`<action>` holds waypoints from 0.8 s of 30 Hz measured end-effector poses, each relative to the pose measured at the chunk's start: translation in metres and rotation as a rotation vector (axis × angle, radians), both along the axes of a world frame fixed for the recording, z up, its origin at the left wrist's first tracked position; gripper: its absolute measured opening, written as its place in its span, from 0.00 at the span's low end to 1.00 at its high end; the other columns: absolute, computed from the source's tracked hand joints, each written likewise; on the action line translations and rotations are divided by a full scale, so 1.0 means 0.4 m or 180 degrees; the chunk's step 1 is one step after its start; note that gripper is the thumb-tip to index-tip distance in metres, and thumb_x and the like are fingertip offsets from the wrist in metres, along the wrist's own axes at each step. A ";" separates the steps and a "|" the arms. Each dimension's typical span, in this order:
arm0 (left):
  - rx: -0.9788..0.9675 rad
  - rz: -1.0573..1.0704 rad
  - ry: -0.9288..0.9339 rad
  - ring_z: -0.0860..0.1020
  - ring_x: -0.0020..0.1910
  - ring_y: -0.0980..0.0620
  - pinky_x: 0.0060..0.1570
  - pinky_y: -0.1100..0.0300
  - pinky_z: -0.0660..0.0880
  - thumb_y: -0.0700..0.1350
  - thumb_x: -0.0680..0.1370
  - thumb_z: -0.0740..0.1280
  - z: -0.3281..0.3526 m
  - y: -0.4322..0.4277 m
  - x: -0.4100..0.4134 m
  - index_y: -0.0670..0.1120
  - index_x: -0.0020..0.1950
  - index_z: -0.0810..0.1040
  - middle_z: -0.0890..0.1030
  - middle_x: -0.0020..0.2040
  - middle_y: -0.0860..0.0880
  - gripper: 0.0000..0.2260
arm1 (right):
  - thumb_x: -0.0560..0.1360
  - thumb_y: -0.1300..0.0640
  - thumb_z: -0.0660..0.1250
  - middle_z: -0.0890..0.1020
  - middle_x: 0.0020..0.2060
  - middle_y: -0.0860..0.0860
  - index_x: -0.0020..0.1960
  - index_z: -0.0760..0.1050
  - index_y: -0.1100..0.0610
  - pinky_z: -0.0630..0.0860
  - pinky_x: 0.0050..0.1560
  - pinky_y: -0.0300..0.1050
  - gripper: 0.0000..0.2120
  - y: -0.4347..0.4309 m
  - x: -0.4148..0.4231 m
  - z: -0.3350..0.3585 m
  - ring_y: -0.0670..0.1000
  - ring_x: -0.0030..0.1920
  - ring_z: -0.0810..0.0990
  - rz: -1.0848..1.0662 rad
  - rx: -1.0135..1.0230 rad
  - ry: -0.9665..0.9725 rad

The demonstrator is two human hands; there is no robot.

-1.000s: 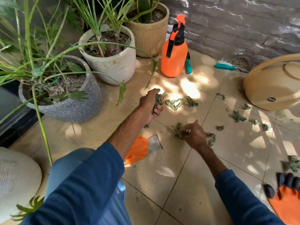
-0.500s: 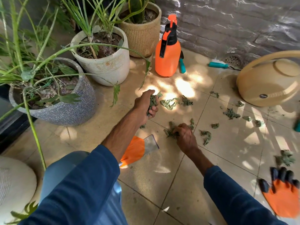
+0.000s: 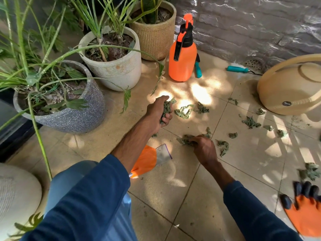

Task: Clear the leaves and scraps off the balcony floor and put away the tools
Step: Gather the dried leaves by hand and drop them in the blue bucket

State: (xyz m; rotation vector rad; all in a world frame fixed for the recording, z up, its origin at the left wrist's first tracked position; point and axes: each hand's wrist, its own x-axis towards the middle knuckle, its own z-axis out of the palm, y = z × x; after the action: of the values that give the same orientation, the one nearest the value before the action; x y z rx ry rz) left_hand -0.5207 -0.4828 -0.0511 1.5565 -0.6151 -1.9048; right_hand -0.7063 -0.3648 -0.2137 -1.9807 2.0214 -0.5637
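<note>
Wad of leaves (image 3: 166,108) just above frame centre, clutched in left hand (image 3: 156,113), fingers curled tight round it; second clump (image 3: 185,140) on the tile floor (image 3: 173,197) just right of centre, under right hand (image 3: 205,149), fingers curled down over it, gathering; more scraps (image 3: 251,122) strewn toward the right edge, near the watering can (image 3: 291,87); spray bottle (image 3: 182,61) and teal-handled tool (image 3: 237,69) along the wall at top, orange glove (image 3: 305,218) lower right, none put away yet. Likely slips: left fist overfilled, dry bits crumbling and spilling back; small flakes missed in the dappled light. Against half a second back: hardly any change; same wad, right hand on the same clump.
</note>
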 end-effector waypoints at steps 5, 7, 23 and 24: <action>-0.0034 -0.0096 -0.0147 0.66 0.23 0.56 0.19 0.67 0.58 0.52 0.79 0.66 -0.014 0.001 -0.001 0.47 0.39 0.77 0.76 0.33 0.52 0.12 | 0.74 0.66 0.72 0.86 0.49 0.50 0.53 0.84 0.55 0.82 0.47 0.40 0.11 -0.010 -0.018 0.070 0.43 0.45 0.83 -0.0100 -0.0292 -0.0581; -0.0073 -0.0117 -0.0255 0.66 0.23 0.56 0.19 0.67 0.58 0.52 0.79 0.66 -0.019 0.001 -0.004 0.47 0.38 0.77 0.75 0.33 0.51 0.13 | 0.74 0.66 0.73 0.86 0.50 0.49 0.53 0.85 0.54 0.83 0.45 0.41 0.11 -0.013 -0.025 0.090 0.42 0.44 0.83 -0.0156 -0.0392 -0.0838; 0.0318 -0.0079 -0.1188 0.66 0.18 0.55 0.22 0.69 0.57 0.46 0.81 0.66 0.182 0.246 -0.047 0.44 0.39 0.79 0.76 0.29 0.49 0.11 | 0.74 0.69 0.72 0.84 0.51 0.41 0.52 0.86 0.47 0.82 0.52 0.42 0.18 0.002 -0.048 0.344 0.43 0.47 0.84 -0.0493 0.0803 -0.1926; 0.0394 -0.0032 -0.1162 0.66 0.18 0.54 0.23 0.68 0.57 0.46 0.81 0.66 0.204 0.264 -0.052 0.44 0.39 0.79 0.76 0.29 0.49 0.11 | 0.74 0.69 0.72 0.85 0.51 0.43 0.52 0.86 0.47 0.82 0.51 0.42 0.18 0.014 -0.050 0.380 0.43 0.47 0.84 -0.0512 0.0870 -0.1895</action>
State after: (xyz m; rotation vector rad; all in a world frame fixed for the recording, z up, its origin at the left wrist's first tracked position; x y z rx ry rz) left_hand -0.5414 -0.3771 0.0304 2.0071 -0.6672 -1.7038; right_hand -0.7261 -0.3591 -0.0617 -1.3005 1.7664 -0.7554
